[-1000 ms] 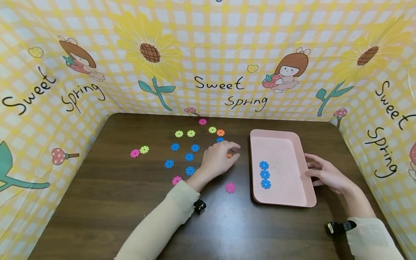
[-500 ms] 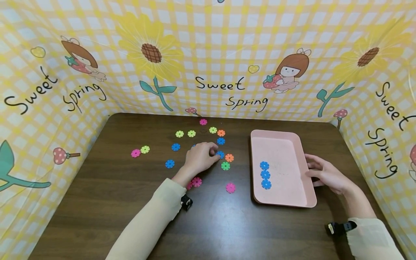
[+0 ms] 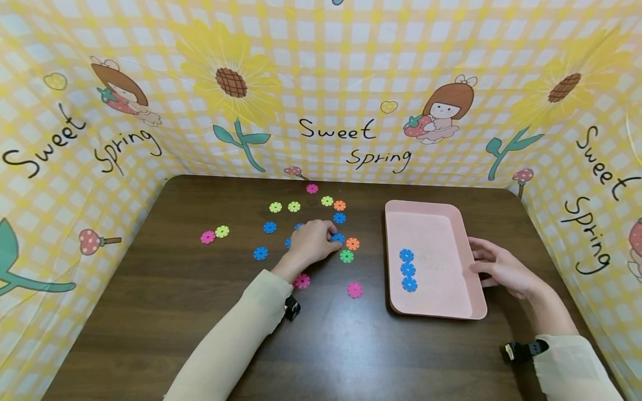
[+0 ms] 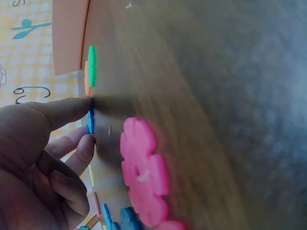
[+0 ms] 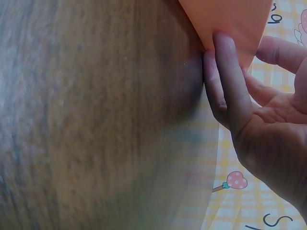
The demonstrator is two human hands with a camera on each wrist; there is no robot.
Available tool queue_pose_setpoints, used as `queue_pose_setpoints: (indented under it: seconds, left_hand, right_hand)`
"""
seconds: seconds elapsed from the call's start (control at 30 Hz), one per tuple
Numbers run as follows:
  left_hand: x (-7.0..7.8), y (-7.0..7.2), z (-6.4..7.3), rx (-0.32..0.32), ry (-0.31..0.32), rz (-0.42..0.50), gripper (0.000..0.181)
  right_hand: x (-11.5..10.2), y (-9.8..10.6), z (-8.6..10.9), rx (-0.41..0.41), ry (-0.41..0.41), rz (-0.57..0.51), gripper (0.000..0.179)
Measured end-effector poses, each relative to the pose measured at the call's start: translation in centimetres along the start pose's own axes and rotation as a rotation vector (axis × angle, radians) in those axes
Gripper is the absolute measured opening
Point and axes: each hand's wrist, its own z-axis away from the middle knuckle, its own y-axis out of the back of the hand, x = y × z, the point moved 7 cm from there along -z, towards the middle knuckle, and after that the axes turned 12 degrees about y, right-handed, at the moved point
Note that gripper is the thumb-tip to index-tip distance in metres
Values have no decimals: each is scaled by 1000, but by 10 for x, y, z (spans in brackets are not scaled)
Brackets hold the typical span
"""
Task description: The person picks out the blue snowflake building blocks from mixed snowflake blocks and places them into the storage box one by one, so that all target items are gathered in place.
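With thumb and fingertips, my left hand (image 3: 312, 242) pinches a blue notched plastic disc (image 3: 338, 238) lying among the scattered discs. In the left wrist view that blue disc (image 4: 90, 120) shows edge-on between thumb and finger. An orange disc (image 3: 353, 243) and a green disc (image 3: 346, 256) lie just beside it. At the right, my right hand (image 3: 506, 270) rests its fairly straight fingers against the outer side of the pink tray (image 3: 453, 301); the right wrist view shows fingertips on the tray wall (image 5: 244, 24). Three blue discs (image 3: 408, 269) form a column inside the tray, towards its left.
More discs lie on the dark wooden table (image 3: 150, 312): yellow-green (image 3: 275, 207), blue (image 3: 260, 253) and pink (image 3: 354, 290). Another pink disc (image 3: 208, 237) touches a yellow-green one at the left. A yellow checked cloth (image 3: 331, 72) encloses the table at back and sides.
My left hand has moved left from above the orange and green discs to the blue disc, uncovering both. The right hand and tray stay in place.
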Motion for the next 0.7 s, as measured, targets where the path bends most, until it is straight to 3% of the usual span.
queue_pose_setpoints:
  seconds: [0.3, 0.7]
  left_hand:
    - [6, 0, 1, -9, -18, -14, 33]
    - [10, 1, 6, 41, -59, -13, 27]
  right_hand:
    - [-3, 0, 1, 3, 4, -4, 77]
    - [-3, -1, 0, 3, 6, 3, 77]
